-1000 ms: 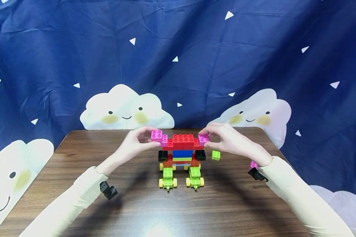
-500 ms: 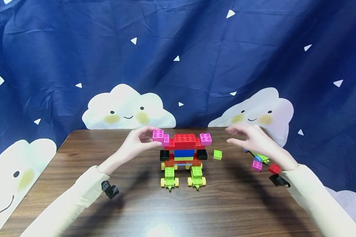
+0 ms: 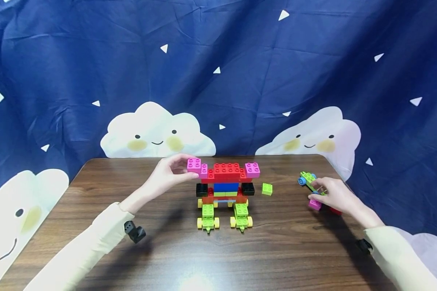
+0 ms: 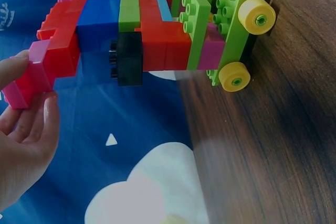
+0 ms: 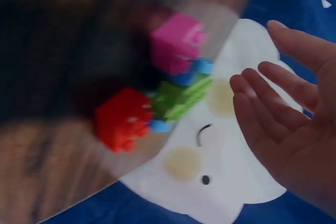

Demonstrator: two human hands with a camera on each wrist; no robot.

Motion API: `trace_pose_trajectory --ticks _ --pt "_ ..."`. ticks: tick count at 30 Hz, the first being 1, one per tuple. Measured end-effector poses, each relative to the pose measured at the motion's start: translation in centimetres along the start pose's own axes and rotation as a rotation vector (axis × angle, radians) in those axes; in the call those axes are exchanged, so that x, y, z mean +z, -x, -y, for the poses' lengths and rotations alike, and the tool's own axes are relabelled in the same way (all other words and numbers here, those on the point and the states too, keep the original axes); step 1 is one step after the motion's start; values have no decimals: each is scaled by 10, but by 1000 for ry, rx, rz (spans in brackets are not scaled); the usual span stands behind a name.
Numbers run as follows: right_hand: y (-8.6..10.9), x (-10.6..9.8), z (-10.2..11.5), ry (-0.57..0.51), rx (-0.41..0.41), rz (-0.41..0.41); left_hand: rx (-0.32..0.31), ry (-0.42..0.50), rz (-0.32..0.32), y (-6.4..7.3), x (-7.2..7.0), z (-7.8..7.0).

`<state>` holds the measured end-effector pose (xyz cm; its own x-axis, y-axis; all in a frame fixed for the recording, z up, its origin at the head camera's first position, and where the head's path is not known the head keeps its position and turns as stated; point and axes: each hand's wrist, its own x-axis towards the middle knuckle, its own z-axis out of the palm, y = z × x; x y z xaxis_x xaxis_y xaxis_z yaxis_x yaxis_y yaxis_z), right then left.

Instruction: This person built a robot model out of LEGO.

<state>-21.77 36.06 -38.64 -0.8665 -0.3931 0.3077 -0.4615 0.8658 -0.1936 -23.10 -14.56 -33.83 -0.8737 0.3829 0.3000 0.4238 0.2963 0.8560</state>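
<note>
A robot-like figure of toy building bricks stands mid-table, with a red chest (image 3: 226, 171), a blue brick (image 3: 226, 188), black side bricks and green feet (image 3: 208, 217) on yellow wheels. My left hand (image 3: 164, 178) pinches the pink brick (image 3: 194, 165) at the end of its left arm between thumb and fingers. On the other arm end sits another pink brick (image 3: 252, 170), untouched. Over at the right, my right hand (image 3: 336, 196) is close over a loose pink brick (image 3: 315, 205); in the right wrist view its fingers (image 5: 252, 85) are spread with nothing between them.
A green wheeled base (image 3: 307, 178) with blue wheels lies partly hidden behind my right hand. Beside it is a red brick (image 5: 123, 120), mostly covered in the head view. A loose lime brick (image 3: 267, 189) lies right of the figure. A blue cloud-patterned curtain (image 3: 218, 81) hangs behind the table.
My right hand let go of the figure's right pink brick and moved right and down to the loose bricks. The left hand kept its pinch in place.
</note>
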Motion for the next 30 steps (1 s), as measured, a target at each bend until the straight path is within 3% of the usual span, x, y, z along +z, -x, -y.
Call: trace_pose_trajectory --ticks 5,11,17,23,30 --pt "8 12 -11 42 65 122 9 -5 0 0 0 2" --pt "14 20 -13 12 92 162 7 -8 -3 -1 0 4" --pt "15 22 -8 9 51 190 3 -9 -10 -1 0 3" --pt "11 20 -1 50 -8 144 9 -9 -3 0 1 2" --pt "-13 1 21 64 -92 76 6 -8 -6 -1 0 1"
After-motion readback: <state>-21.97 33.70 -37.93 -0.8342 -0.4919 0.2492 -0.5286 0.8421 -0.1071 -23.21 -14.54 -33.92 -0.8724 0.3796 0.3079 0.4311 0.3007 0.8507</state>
